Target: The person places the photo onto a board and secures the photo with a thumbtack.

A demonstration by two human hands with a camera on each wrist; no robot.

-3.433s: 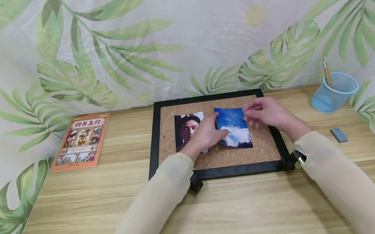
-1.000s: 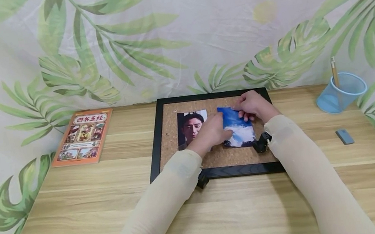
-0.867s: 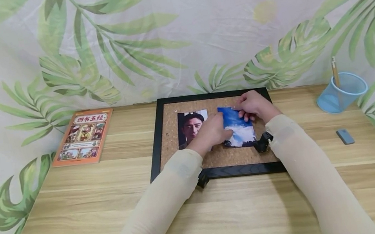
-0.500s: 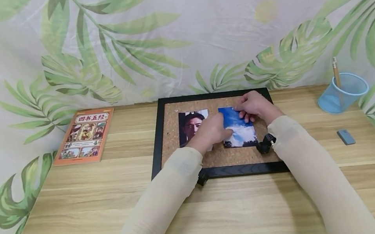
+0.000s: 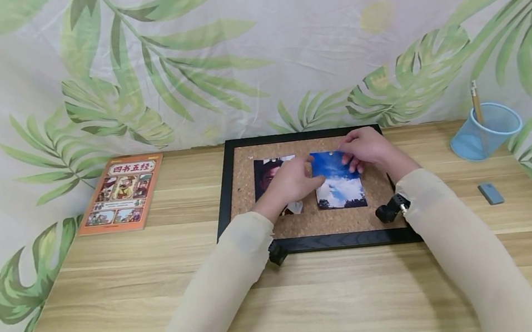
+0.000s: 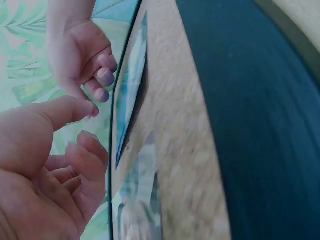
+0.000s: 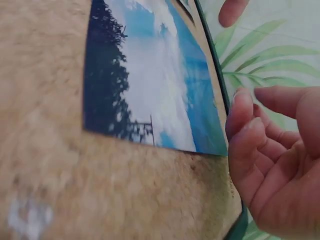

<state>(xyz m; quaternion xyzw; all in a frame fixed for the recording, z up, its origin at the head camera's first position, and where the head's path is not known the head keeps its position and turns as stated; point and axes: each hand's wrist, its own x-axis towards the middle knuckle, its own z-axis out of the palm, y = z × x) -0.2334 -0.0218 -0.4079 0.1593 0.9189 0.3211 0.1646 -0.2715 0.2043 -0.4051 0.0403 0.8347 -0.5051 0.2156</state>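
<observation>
Head view: both hands (fingers relaxed) flank the sky photo point(image 5: 338, 179) on the corkboard point(image 5: 379, 184).

Looks like a home desk or study corner w/ a staged backdrop: wood-grain table point(image 5: 314, 305), leaf-print cloth point(image 5: 241, 51) hung behind it (hides the rest of the room). Desk bits: illustrated book point(image 5: 121, 193), blue mesh pen cup point(image 5: 486, 131) w/ pencil point(image 5: 476, 100), black-framed cork board point(image 5: 333, 219) holding photos.
</observation>
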